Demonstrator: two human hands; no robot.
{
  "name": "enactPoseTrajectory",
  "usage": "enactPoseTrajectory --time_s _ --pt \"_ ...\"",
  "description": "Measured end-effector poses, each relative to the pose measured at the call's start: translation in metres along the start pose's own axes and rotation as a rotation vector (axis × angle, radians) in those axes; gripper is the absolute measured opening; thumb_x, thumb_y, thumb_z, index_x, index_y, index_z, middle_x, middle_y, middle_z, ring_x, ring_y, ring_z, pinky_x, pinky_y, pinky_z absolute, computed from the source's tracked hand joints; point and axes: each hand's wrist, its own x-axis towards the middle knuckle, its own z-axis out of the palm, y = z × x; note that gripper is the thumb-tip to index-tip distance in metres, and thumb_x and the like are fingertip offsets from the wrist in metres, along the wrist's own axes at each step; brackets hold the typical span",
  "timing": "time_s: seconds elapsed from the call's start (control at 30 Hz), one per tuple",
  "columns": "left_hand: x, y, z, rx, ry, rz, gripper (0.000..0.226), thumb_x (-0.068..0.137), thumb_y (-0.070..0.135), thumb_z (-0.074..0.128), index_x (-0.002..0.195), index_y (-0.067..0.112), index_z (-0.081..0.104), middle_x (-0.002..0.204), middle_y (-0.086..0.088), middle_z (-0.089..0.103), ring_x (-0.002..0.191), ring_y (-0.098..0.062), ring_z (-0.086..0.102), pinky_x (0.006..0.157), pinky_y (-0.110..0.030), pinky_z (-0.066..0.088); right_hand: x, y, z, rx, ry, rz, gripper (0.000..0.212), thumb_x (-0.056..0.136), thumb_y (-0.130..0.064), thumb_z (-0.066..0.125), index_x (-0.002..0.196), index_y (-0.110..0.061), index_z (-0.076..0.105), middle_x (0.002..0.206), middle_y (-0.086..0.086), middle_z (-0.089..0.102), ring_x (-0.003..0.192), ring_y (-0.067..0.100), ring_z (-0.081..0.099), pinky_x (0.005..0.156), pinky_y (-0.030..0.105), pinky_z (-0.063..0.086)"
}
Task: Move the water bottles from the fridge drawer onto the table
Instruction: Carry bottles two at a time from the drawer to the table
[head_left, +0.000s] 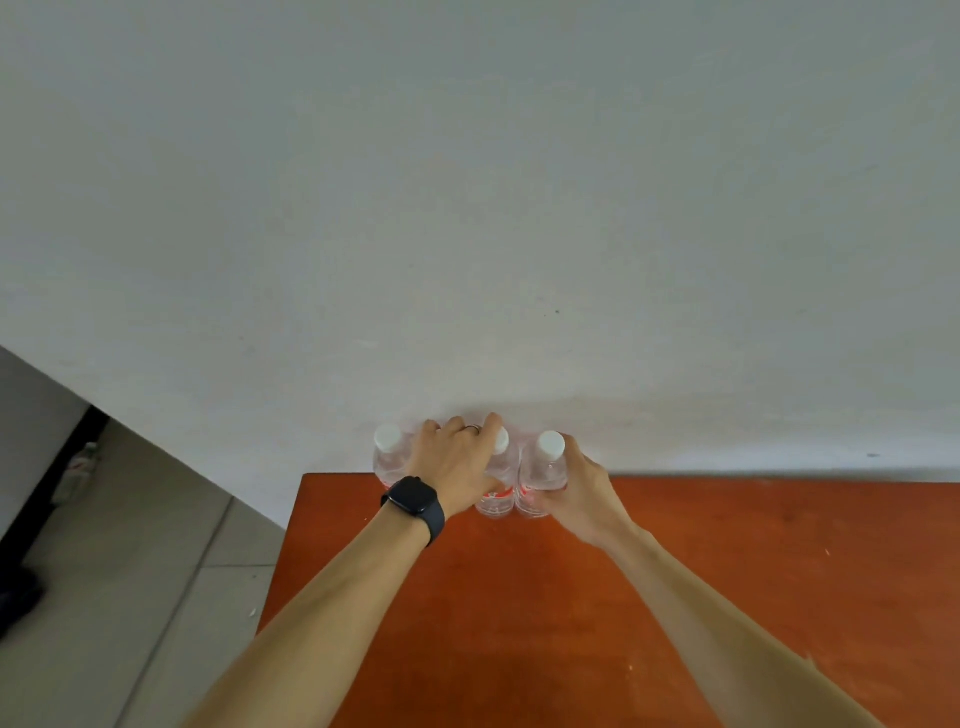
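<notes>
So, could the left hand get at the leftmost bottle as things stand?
Probably yes. The leftmost bottle stands free just beside the left hand, cap uncovered, with nothing between them. The hand would first have to let go of the middle bottle.

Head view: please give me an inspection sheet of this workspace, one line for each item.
Surface: orange-brown table, its far edge at the wall; a few pale specks.
Job's things: three white-capped water bottles stand upright in a row at the far edge: left bottle, middle bottle, right bottle.
Clutter: nothing seen.
Hands: left hand grips the middle bottle from above; right hand holds the right bottle by its side.
Cables: nothing seen.
Surroundings: white wall; tiled floor at left, with blurred dark things; black watch on the left wrist.
</notes>
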Motion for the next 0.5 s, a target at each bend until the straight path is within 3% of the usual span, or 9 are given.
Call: enactPoseTrajectory --time_s 0.17,0.5 --pt "0.0003 -0.0003 0.0029 -0.010 0.051 -0.030 0.059 0.088 0.053 0.065 0.128 0.019 0.036 0.110 0.001 0.071 0.106 -0.024 0.058 0.080 -0.039 0.040 0.0032 -0.0023 0.0046 0.039 0.024 -0.006 0.065 0.083 -0.014 0.075 0.137 -0.030 0.041 0.113 -0.012 0.062 0.094 0.001 0.061 0.067 0.015 0.049" --pt "0.0047 0.0008 0.0053 0.014 0.049 -0.026 0.065 0.089 0.055 0.065 0.132 0.019 0.033 0.114 0.000 0.069 0.108 -0.025 0.058 0.081 -0.040 0.042 0.0097 0.0020 0.0003 -0.021 -0.029 -0.023 0.067 0.084 -0.020 0.078 0.139 -0.026 0.040 0.117 -0.006 0.065 0.103 0.014 0.063 0.083 0.029 0.055"
